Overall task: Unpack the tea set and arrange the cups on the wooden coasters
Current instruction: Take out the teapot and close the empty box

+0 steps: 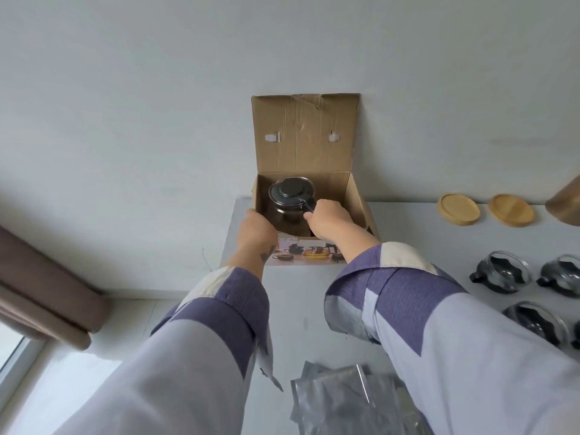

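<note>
Brown corrugated cardboard box [314, 196] sits at the back of the white matte tabletop [301, 302], against the pale wall, lid flap standing upright with creased, scuffed inner face and two small white tabs. Printed glossy front panel of the box shows tea-set photos. Inside, left compartment: round glass teapot [290, 199] with dark metallic lid and flat round knob, black handle pointing toward the right hand. Right hand [329, 219] reaches into the box, fingers curled round the teapot handle, grasping it; teapot is inside the box, can't tell if it rests on the bottom or is raised. Left hand [255, 229] clenched on the box's front-left edge, gripping the cardboard wall. Both arms in loose smooth fabric sleeves, lilac with purple and cream blocks. Right of the box, near the wall: two round pale wooden coasters [459, 209] with raised rims, lying side by side, apart. Nearer on the right: clear glass cups [499, 276] with dark wavy holders, at least three visible, grouped on the tabletop, well apart from the coasters. Front edge: crumpled silvery translucent plastic bags [342, 400], flat and wrinkled. Far left: brown curtain fabric [47, 296] by a window.
</note>
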`<state>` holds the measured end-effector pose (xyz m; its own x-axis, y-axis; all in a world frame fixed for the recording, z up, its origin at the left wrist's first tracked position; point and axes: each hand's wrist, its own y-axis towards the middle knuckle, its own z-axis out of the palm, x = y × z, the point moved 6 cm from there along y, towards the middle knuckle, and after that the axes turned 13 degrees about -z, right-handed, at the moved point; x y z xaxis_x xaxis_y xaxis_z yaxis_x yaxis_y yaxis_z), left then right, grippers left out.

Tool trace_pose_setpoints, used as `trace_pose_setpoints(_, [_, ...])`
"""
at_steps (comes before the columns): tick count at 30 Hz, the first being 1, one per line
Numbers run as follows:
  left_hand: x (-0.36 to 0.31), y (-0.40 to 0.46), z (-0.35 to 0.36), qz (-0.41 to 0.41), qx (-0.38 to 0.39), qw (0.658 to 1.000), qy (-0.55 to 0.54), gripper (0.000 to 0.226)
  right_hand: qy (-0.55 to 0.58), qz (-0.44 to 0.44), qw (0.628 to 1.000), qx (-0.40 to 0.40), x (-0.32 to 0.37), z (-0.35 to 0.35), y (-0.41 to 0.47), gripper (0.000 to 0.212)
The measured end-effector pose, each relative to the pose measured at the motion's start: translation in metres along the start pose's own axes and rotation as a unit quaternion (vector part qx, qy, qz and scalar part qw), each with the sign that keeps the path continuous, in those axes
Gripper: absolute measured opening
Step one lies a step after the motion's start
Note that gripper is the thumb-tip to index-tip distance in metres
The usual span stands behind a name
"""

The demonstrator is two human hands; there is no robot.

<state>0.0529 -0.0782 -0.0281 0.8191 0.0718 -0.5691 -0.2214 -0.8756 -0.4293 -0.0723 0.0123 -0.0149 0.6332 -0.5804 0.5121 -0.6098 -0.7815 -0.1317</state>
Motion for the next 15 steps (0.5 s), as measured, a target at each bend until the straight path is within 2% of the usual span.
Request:
trace_pose_setpoints(5, [-0.002,-0.01,-0.004,-0.002,-0.01,1.0,0.001,0.035,0.004,-0.023,0.999,-0.042,0.0,-0.038,-0.011,0.023])
trace_pose_setpoints(9, [-0.002,-0.015,-0.007,-0.002,-0.005,1.0,0.01,0.034,0.068,-0.034,0.993,-0.091,0.0,-0.071,-0.023,0.031])
trace_pose_setpoints(15, [0.007,-0.029,-0.02,0.01,-0.032,0.997,0.069,0.033,0.061,-0.002,0.981,-0.184,-0.021,-0.123,-0.045,0.035])
